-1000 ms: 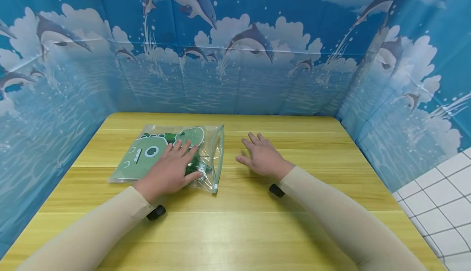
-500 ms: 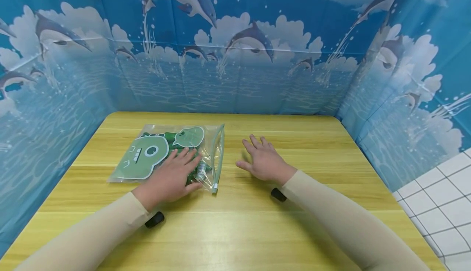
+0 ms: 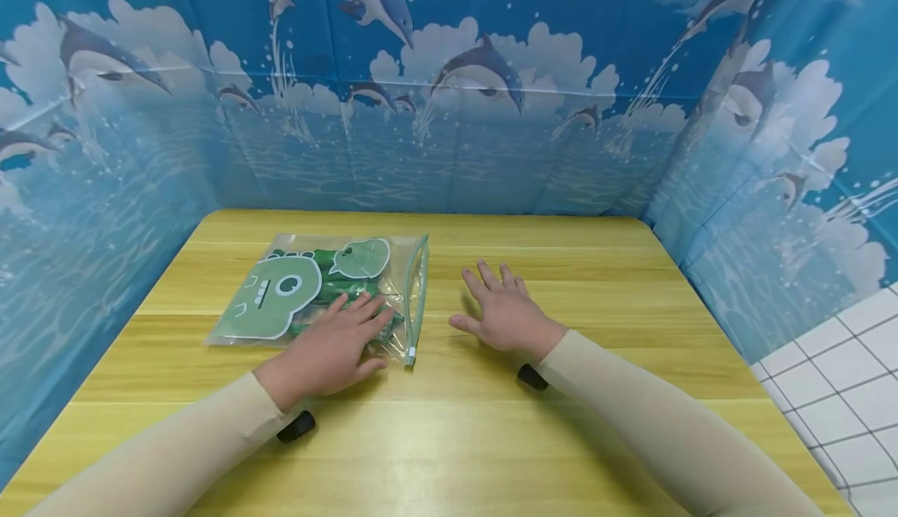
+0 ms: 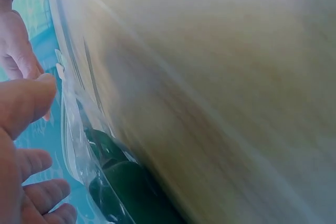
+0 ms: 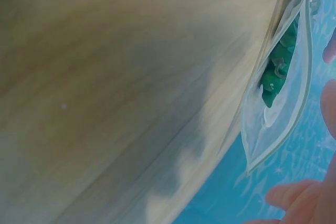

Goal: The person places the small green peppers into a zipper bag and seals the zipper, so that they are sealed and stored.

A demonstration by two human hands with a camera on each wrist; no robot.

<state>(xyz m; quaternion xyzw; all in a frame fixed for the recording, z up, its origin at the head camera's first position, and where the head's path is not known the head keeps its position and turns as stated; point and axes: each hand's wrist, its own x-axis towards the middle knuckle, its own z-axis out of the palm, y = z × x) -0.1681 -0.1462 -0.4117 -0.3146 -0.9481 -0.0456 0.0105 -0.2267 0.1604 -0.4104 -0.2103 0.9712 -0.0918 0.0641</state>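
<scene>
A clear zip bag [image 3: 238, 322] printed with a green one-eyed cartoon face lies on the left half of the table, its slider edge facing right. Shiny green things [image 4: 131, 187] fill part of it; their kind is hard to tell through the plastic. My left hand [image 3: 333, 349] is spread over the bag's near right part, fingers fairly straight; whether it touches the plastic is unclear. In the right wrist view the bag's mouth gapes, with a bumpy green thing [image 5: 278, 69] inside. My right hand [image 3: 507, 314], fingers spread, holds nothing above the table, right of the bag.
The yellow wood-grain table [image 3: 449, 455] extends around both hands. A blue dolphin-print curtain [image 3: 449, 150] rises behind it and along both sides. White floor tiles [image 3: 849, 392] show at the lower right. Black wrist cameras [image 3: 296, 426] hang below the sleeves.
My left hand has drawn back slightly toward me, baring more of the printed bag. My right hand has shifted a little nearer to me. The bag lies in the same place.
</scene>
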